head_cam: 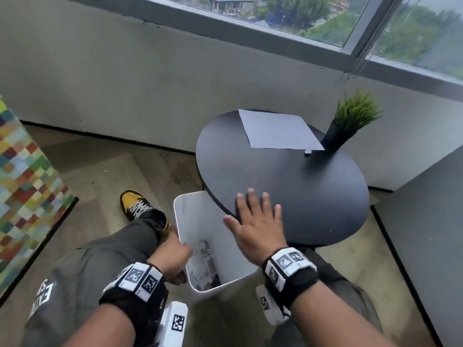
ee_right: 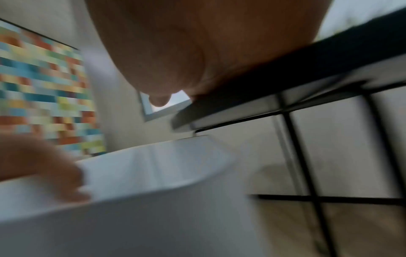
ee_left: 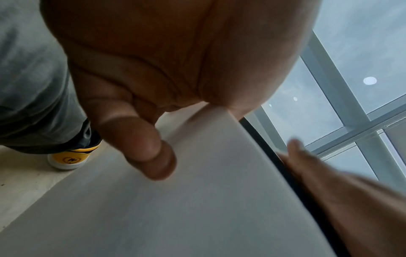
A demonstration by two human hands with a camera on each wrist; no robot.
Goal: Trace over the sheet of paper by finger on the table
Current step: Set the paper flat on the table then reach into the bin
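Sheet of paper [head_cam: 279, 131] flat at upper centre-right on round black counter [head_cam: 313, 196], beside potted plant [head_cam: 348, 121]. Right hand [head_cam: 258, 219] spread, fingers on counter's near edge. Left hand [head_cam: 172, 256] gripping white bin [head_cam: 198, 216] rim, lower centre.

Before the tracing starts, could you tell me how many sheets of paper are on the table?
1. The sheet of paper lies flat on the far side of the round table, beside the potted plant.

A round black table [head_cam: 288, 186] bears paper [head_cam: 279, 130] and a potted plant [head_cam: 348, 123].
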